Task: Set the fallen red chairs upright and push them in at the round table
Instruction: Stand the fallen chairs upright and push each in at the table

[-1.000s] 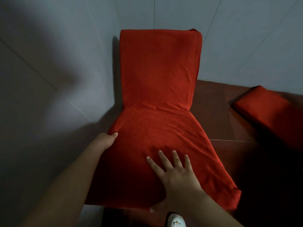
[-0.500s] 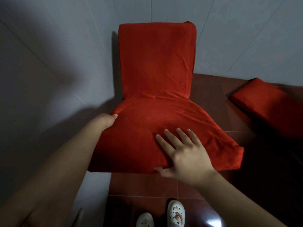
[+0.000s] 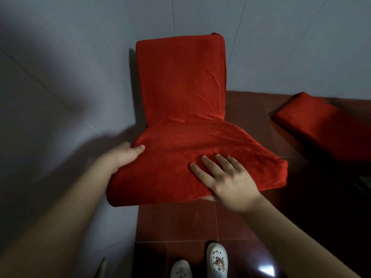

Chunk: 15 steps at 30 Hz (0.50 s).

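Looking down from my head, the red chair stands upright straight ahead of both hands, its back rising close to the grey wall; I cannot tell if they touch. My left hand grips the left edge of the seat, thumb lying on top of the cloth, the other fingers hidden below. My right hand lies on the front of the seat, its fingers spread wide and flat on the cover, while the thumb hooks under the front edge, so the seat is pinched between thumb and palm. The cover hides the legs. Well off to the right of my right hand, a second red chair lies fallen on the dark red tiled floor. Below my hands, nearer to me, my two white shoes stand on those tiles.
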### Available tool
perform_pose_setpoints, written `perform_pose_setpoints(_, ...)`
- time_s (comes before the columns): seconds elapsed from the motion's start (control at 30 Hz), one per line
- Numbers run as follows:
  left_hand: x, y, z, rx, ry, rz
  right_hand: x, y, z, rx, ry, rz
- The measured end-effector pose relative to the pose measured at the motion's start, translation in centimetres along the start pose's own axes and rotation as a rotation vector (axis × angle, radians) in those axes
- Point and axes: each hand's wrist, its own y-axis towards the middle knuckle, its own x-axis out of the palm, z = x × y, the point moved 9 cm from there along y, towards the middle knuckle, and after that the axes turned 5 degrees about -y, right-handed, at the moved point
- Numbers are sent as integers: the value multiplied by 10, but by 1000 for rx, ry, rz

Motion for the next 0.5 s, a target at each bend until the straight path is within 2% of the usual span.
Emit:
perform_pose_setpoints(0.1,31,-64,31,336,280,-48,-3,3,0,7,-6,-9)
perform_pose_setpoints(0.17,69,-99,33,468,601,-67,-5,3,0,18,-2,-28)
perform_pose_setpoints(0.23,90,-115,29,536,910,61,-6,3,0,32,17,-28)
perform_pose_setpoints(0.27,90,-120,33,573,991,149,-7,2,0,47,39,-19)
perform_pose_setpoints(0.37,82,-132,49,746,1030,318,-11,-3,10,133,109,16)
perform_pose_setpoints(0.43,83,-129,48,749,1094,292,-9,-11,21,181,110,-4)
perform_pose_setpoints(0.5,84,-126,48,728,1119,261,-2,-21,33,219,88,-97)
